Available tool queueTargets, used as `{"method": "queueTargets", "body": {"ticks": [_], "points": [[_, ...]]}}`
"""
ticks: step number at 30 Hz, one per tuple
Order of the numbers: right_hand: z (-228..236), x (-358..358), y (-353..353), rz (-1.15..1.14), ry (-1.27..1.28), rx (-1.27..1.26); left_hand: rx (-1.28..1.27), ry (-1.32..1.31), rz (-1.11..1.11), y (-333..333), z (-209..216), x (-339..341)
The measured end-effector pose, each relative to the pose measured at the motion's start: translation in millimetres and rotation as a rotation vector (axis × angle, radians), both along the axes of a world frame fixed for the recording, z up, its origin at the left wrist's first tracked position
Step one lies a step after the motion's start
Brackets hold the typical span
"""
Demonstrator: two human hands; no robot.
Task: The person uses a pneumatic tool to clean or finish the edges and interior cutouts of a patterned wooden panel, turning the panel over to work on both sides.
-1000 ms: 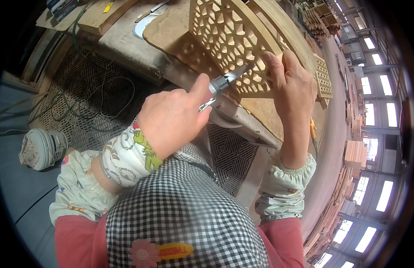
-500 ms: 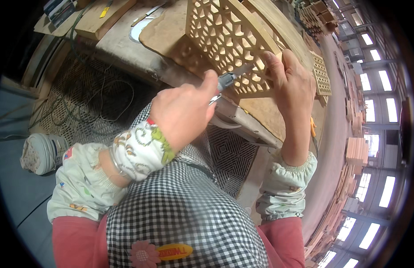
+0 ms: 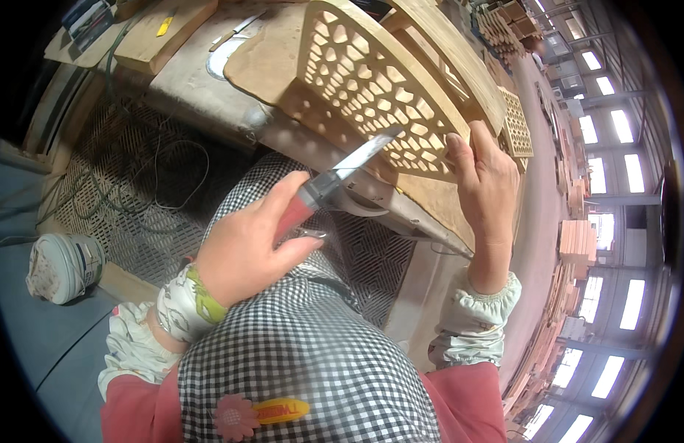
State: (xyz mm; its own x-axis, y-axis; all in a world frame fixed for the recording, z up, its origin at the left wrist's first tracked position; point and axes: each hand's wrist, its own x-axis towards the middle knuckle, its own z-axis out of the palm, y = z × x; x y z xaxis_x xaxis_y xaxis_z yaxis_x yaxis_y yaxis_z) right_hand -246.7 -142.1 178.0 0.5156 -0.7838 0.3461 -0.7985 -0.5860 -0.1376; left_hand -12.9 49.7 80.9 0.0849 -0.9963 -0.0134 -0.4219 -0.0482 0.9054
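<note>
A wooden panel (image 3: pixel 371 81) full of little cut-out holes is lying tilted on the worktop (image 3: pixel 202 88), with its near edge sticking out toward the person. The right hand (image 3: pixel 486 184) is resting on that near edge, its fingers (image 3: pixel 460 151) pressing down flat on the holey wood, close together.

The left hand (image 3: pixel 246 247) is holding a knife (image 3: pixel 334 177) just in front of the panel. The fingers are wrapping tight around the red handle, with the thumb lying along the top. The shiny blade is pointing up and to the right, and its tip is sitting right at the panel's lower edge. It is hard to tell if the tip is touching the wood.

The person is wearing a black and white checked apron (image 3: pixel 298 354) with a pink flower on it, and light patterned sleeve covers (image 3: pixel 183 306) over red sleeves.

A flat wooden block (image 3: pixel 165 29) is lying at the far left of the worktop. Another holey panel (image 3: pixel 515 122) is standing to the right. Under the worktop, a metal mesh (image 3: pixel 113 184) is showing with thin cords hanging over it. A white bucket (image 3: pixel 65 266) is sitting on the floor at the left. Stacks of wood (image 3: pixel 578 244) are piling up at the right, near bright windows.
</note>
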Motion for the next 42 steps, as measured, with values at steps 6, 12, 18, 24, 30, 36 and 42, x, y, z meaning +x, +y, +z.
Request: {"method": "queueTargets", "body": {"ticks": [6,12,18,24,30,36,42], "points": [[-12.2,5.0,7.3,0.032,0.017,-0.096,-0.068,-0.301,0.042,-13.6,5.7,-3.5],[-18.6,9.0,12.9,0.042,0.031,-0.136,-0.091,-0.490,0.087,-33.9,1.5,-18.4],[-19.0,8.1,7.4,0.043,0.026,-0.144,-0.092,-0.592,0.149,-44.0,-2.0,-25.3],[-18.5,10.5,0.4,0.011,-0.030,-0.092,-0.002,-0.515,0.117,-24.5,4.8,-11.9],[-21.6,11.7,10.4,0.015,0.059,-0.164,-0.118,-0.423,0.098,-11.4,18.3,-0.7],[-25.8,13.8,17.8,0.038,0.019,-0.133,-0.074,-0.467,0.092,-24.7,20.8,-8.4],[-25.8,10.1,15.1,0.024,0.043,-0.156,-0.129,-0.493,0.075,-34.8,13.3,-11.8]]}}
